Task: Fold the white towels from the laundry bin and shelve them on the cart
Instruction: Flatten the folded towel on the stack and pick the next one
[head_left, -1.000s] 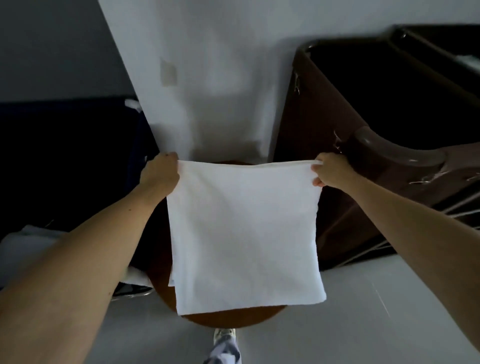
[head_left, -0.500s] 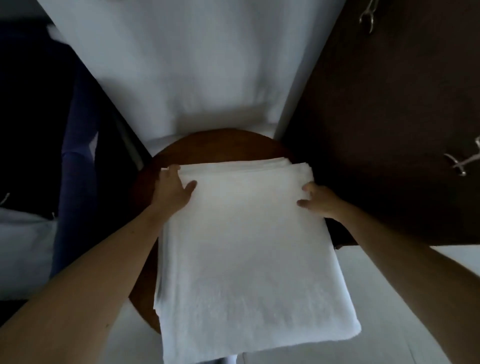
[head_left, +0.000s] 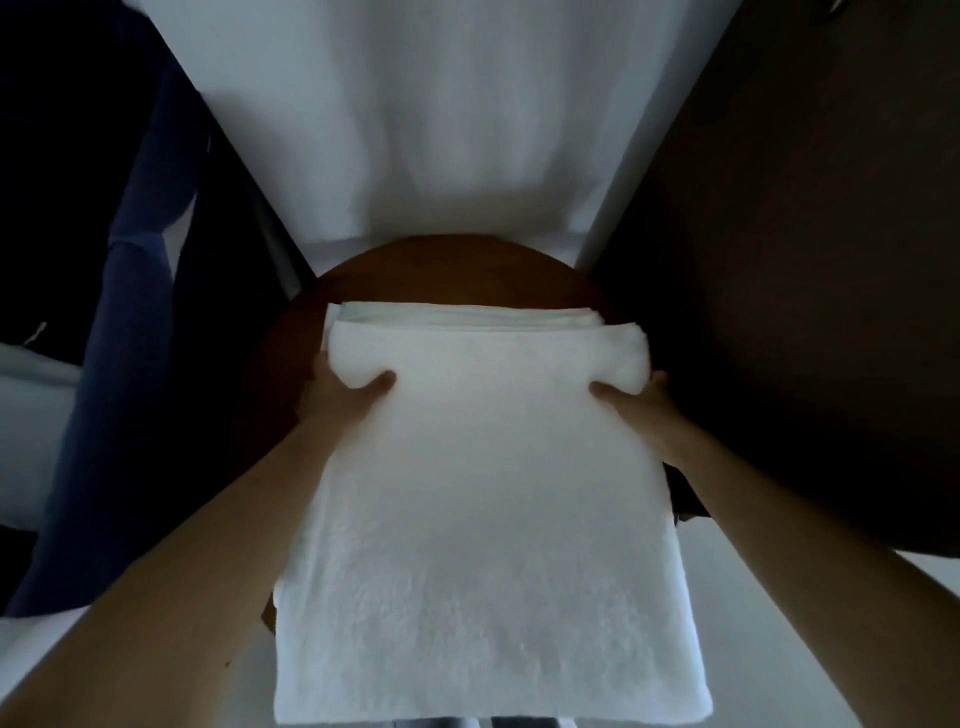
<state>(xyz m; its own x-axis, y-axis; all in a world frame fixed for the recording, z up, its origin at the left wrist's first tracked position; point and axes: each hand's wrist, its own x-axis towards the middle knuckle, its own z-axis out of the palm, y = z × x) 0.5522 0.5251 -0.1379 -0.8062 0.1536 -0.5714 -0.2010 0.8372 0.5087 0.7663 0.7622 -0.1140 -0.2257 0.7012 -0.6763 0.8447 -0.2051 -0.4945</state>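
White towel (head_left: 483, 493) lies folded over the round wooden tabletop (head_left: 441, 270), its near end overhanging. Left hand (head_left: 340, 400) and right hand (head_left: 641, 405) grip its sides, thumbs on top, forearms stretched forward.

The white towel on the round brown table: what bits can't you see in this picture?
1. Head view: the fingers of the left hand and right hand hide under the soft white folded towel; only thumbs show.
2. Head view: the round brown wooden table is mostly covered by that towel.
3. Head view: the dark brown panel on the right is too dim and cut off to identify.
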